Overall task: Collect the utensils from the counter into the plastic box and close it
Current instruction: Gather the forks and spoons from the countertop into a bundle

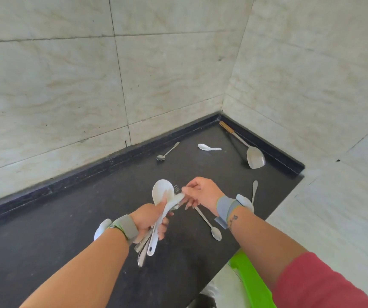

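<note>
Head view: the left hand [149, 218] gripped a bundle of utensils [156, 225], handles pointing to 6 o'clock. The right hand [200, 194] pinched the bundle's top end. A steel spoon [208, 223] lay on the black counter [67, 230] just below the right hand, its long axis running from 11 to 5 o'clock, nearer that hand. The plastic box was not clearly visible.
</note>
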{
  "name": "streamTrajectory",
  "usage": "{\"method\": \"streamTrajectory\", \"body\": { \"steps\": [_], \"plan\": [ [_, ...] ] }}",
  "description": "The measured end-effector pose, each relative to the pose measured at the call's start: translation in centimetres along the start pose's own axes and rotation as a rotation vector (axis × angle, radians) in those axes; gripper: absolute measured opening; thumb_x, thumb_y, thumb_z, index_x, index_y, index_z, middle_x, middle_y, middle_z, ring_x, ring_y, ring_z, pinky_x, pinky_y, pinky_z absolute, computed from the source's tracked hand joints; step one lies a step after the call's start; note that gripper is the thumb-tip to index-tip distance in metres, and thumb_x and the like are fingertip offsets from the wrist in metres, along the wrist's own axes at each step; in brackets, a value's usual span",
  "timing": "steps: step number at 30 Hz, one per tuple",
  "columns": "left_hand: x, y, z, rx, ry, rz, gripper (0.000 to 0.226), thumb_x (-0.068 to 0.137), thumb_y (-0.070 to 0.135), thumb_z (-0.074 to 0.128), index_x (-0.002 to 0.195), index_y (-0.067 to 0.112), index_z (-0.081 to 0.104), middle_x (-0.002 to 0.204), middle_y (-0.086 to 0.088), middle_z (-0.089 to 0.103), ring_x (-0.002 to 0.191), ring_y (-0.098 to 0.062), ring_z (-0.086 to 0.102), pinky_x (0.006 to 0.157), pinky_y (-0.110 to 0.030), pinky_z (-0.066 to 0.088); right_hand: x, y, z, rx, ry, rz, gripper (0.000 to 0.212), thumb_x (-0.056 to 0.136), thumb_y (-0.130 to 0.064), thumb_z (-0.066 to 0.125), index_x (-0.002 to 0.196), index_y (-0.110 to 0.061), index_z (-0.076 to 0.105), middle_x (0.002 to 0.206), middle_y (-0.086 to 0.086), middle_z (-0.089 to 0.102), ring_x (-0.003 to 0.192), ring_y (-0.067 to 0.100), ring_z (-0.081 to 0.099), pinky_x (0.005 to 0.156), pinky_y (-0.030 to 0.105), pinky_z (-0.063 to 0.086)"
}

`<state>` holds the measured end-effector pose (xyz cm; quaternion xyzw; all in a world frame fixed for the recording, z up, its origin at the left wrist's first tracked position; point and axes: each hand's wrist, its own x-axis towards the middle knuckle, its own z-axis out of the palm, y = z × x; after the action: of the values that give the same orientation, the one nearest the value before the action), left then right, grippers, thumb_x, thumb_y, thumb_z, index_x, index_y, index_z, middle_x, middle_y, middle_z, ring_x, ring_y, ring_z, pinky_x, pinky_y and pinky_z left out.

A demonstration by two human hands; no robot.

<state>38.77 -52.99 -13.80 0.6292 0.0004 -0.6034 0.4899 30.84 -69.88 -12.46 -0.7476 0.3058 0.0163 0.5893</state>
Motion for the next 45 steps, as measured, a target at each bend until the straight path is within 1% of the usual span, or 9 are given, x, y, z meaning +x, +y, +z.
{"method": "streamTrajectory", "body": {
  "steps": [5, 7, 12, 19, 27, 30, 33, 38, 45],
  "plan": [
    [2.2, -0.2, 0.3, -0.260, 0.032, -0.028, 0.068, 0.079, 0.077, 0.025, 0.079, 0.012, 0.043, 0.034, 0.006, 0.028, 0.025, -0.008, 0.024, 0.048, -0.021, 0.034, 2.2, 6.0, -3.2, -0.513, 0.035, 0.308, 0.028, 0.090, -0.029, 0.054, 0.072, -0.007, 0.058, 0.074, 0.011, 0.072, 0.069, 0.030, 0.072, 0.060, 0.030, 0.055],
    [2.8, -0.2, 0.3, -0.325, 0.047, -0.044, 0.079, 0.065, 0.088, 0.022, 0.077, 0.012, 0.041, 0.035, 0.007, 0.026, 0.026, -0.008, 0.023, 0.045, -0.019, 0.033, 2.1, 8.9, -3.9, -0.885, -0.018, 0.362, 0.033, 0.083, -0.038, 0.059, 0.095, -0.007, 0.062, 0.101, 0.012, 0.072, 0.095, 0.033, 0.070, 0.078, 0.034, 0.055],
    [3.5, 0.1, 0.5, -0.392, 0.094, -0.036, 0.082, 0.041, 0.085, 0.044, 0.080, 0.013, 0.040, 0.036, 0.008, 0.023, 0.026, -0.007, 0.022, 0.043, -0.017, 0.030, 2.0, 13.6, -3.7, -1.088, -0.172, 0.382, 0.064, 0.077, -0.056, 0.058, 0.122, -0.012, 0.048, 0.122, 0.008, 0.062, 0.111, 0.032, 0.062, 0.088, 0.037, 0.048],
    [5.8, 1.0, 1.4, -0.343, 0.180, -0.067, 0.042, 0.085, 0.049, 0.061, 0.076, 0.013, 0.041, 0.033, 0.007, 0.024, 0.025, -0.008, 0.022, 0.042, -0.017, 0.030, 4.1, 14.6, -4.3, -1.264, -0.268, 0.277, 0.039, 0.088, -0.018, 0.042, 0.124, -0.006, 0.051, 0.123, 0.014, 0.063, 0.113, 0.036, 0.061, 0.095, 0.044, 0.048],
    [7.3, 3.1, 1.9, -0.085, 0.305, 0.023, 0.031, 0.096, 0.030, 0.051, 0.079, 0.004, 0.049, 0.036, -0.005, 0.047, 0.030, -0.019, 0.051, 0.038, -0.019, 0.038, 5.1, 8.9, -8.0, -1.078, -0.214, 0.007, 0.041, 0.090, -0.001, 0.037, 0.122, -0.017, 0.055, 0.107, 0.016, 0.062, 0.107, 0.036, 0.062, 0.087, 0.035, 0.048],
    [7.1, 4.4, 2.1, -0.076, 0.277, 0.032, 0.031, 0.096, 0.030, 0.050, 0.085, 0.002, 0.048, 0.044, -0.013, 0.064, 0.039, -0.025, 0.065, 0.038, -0.018, 0.046, 4.8, 6.0, -11.0, -0.926, -0.279, -0.063, 0.053, 0.092, 0.006, 0.035, 0.125, -0.027, 0.060, 0.093, 0.006, 0.067, 0.081, 0.021, 0.063, 0.080, 0.030, 0.050],
    [7.3, 5.4, 3.4, -0.031, 0.206, 0.015, 0.032, 0.096, 0.032, 0.051, 0.089, 0.001, 0.047, 0.074, -0.025, 0.074, 0.060, -0.032, 0.074, 0.063, -0.041, 0.061, 4.2, 3.3, -13.0, -0.792, -0.283, -0.099, 0.039, 0.096, -0.003, 0.037, 0.116, -0.023, 0.065, 0.065, -0.001, 0.062, 0.062, 0.007, 0.060, 0.071, 0.025, 0.050],
    [7.2, 6.2, 7.0, 0.112, -0.022, -0.030, 0.044, 0.096, 0.037, 0.047, 0.102, -0.006, 0.056, 0.105, -0.027, 0.072, 0.084, -0.034, 0.074, 0.084, -0.047, 0.058, 4.3, 1.2, -13.3, -0.786, -0.154, -0.153, 0.025, 0.087, -0.017, 0.060, 0.067, -0.027, 0.048, 0.084, 0.008, 0.074, 0.063, 0.012, 0.057, 0.063, 0.025, 0.044],
    [7.3, 6.9, 10.3, 0.105, -0.104, -0.008, 0.037, 0.094, 0.039, 0.049, 0.091, 0.003, 0.055, 0.058, -0.010, 0.069, 0.040, -0.015, 0.060, 0.049, -0.024, 0.054, 4.4, 1.8, -14.3, -0.624, -0.024, -0.069, 0.030, 0.081, -0.023, 0.073, 0.063, -0.018, 0.049, 0.056, 0.000, 0.064, 0.040, 0.004, 0.057, 0.053, 0.019, 0.048]
  ]
}}
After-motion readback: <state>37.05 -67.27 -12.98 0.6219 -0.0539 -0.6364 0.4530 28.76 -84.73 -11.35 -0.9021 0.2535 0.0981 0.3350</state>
